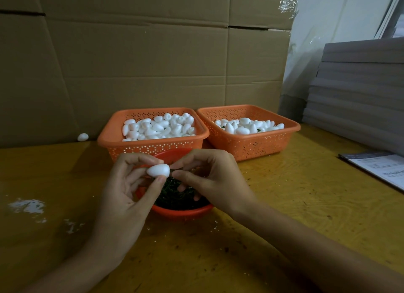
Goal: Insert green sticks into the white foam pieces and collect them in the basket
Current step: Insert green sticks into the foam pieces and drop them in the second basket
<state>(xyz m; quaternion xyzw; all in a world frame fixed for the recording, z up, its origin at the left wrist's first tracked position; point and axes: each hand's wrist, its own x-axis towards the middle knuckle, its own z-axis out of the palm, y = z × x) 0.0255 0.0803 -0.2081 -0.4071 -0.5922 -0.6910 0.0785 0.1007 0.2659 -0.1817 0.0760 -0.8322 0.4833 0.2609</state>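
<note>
Left hand (124, 190) pinches white egg-shaped foam piece (158, 170) at frame centre, over red round bowl (181, 212) of green sticks (172, 194): short reach. Right hand (209, 177) pinched at its blunt end; stick there too small to confirm. Orange perforated basket (251, 148), behind and right, is likely the output.

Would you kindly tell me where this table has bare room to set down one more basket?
Right of the bowl, between the right hand and the papers; also left of the left hand, among foam crumbs. The middle is crowded: bowl, both hands, two baskets behind.
</note>
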